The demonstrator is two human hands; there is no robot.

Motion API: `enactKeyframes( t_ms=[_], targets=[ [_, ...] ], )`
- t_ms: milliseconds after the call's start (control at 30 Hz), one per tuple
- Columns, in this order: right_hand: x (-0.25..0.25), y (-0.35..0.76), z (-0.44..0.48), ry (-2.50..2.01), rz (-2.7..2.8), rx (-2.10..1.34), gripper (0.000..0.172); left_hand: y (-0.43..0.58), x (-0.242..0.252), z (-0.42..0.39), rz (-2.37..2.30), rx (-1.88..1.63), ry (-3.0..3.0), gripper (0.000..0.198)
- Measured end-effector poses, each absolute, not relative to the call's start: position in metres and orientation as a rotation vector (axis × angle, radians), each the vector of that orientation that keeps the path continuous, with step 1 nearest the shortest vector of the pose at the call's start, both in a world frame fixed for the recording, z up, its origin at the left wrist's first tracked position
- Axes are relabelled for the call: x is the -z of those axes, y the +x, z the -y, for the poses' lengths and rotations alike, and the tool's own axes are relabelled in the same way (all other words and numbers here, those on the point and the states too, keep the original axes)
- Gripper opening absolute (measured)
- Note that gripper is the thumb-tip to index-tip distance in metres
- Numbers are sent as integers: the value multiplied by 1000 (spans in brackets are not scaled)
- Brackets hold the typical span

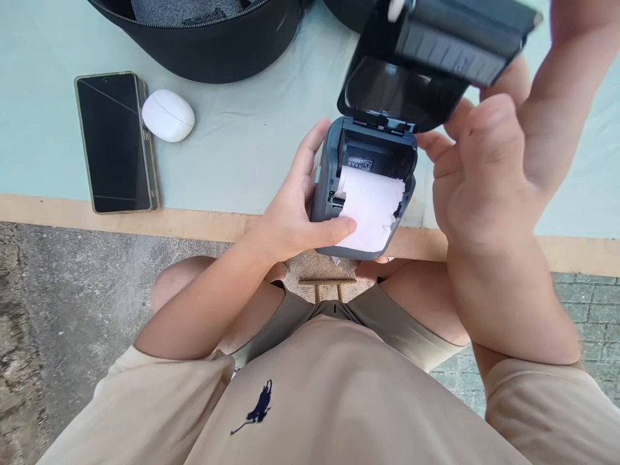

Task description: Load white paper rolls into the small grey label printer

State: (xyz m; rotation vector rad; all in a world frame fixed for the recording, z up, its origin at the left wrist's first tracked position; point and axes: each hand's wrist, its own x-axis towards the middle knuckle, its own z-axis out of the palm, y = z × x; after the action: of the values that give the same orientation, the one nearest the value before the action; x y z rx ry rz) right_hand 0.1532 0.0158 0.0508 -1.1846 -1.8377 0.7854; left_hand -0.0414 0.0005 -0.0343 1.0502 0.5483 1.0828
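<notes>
A dark portable printer (325,187) is held at the table's front edge, its lid (387,90) swung up and back. My left hand (295,206) is closed around the printer's left side, with the thumb resting on the white paper roll (372,210) inside. The paper's right edge looks ragged. My right hand (484,168) is at the right edge of the lid near the hinge, its fingers curled against it; the fingertips are partly hidden. Above the lid is a blurred black box-like thing (450,48), with fingers behind it.
Another arm (576,58) reaches in at the top right, apparently another person's. On the light-covered table (232,155) lie a phone (113,142) and a white rounded object (168,115) like a mouse. An unzipped black case (217,58) stands at the back.
</notes>
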Motion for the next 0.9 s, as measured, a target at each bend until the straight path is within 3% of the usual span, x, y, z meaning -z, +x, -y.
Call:
enactKeyframes(
  t_ms=[200,300,433,533,600,700,900],
  targets=[
    [-39,146,-13,-1013,1860,-654,22,-41,27,4,-579,-1073,983,93],
    [-33,149,-13,-902,1969,-647,26,-40,20,6,-599,-1082,944,84],
    [-29,155,-13,-893,1979,-690,21,-40,19,6,-660,-1051,932,91],
    [-30,155,-11,-988,1902,-851,38,-39,20,4,-631,-1089,944,92],
    [-32,154,-10,-1014,1898,-1035,46,-38,20,3,-585,-1112,937,84],
    [-35,152,-7,-1008,1870,-1230,45,-36,17,6,-545,-1111,893,61],
    [-36,151,-5,-1003,1859,-1243,49,-34,8,12,-591,-1120,843,37]
  ],
)
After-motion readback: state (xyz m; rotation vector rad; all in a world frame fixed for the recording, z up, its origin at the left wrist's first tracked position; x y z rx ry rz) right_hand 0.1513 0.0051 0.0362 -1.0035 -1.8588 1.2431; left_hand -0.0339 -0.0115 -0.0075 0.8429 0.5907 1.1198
